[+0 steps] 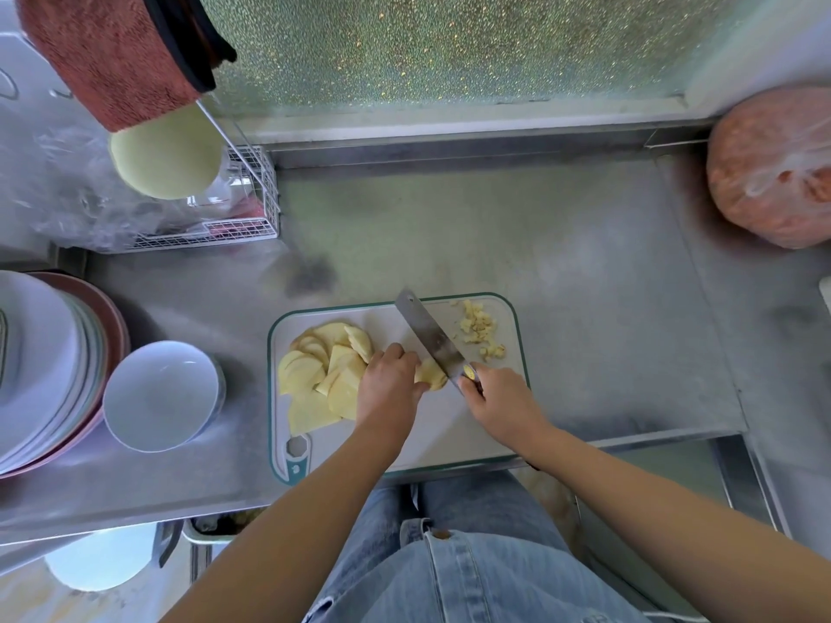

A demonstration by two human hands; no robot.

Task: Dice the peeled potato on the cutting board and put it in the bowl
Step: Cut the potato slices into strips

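A white cutting board with a teal rim lies on the steel counter. Pale potato slices are spread over its left half. Small diced pieces sit in a heap at its far right corner. My left hand holds a small stack of slices down in the board's middle, fingers curled over it. My right hand grips the handle of a cleaver, whose blade lies against the right side of that stack. An empty white bowl stands left of the board.
A stack of plates stands at the far left beside the bowl. Behind it is a wire rack with plastic bags and a pale green lid. A bagged orange-pink bundle sits at the back right. The counter's front edge runs just below the board.
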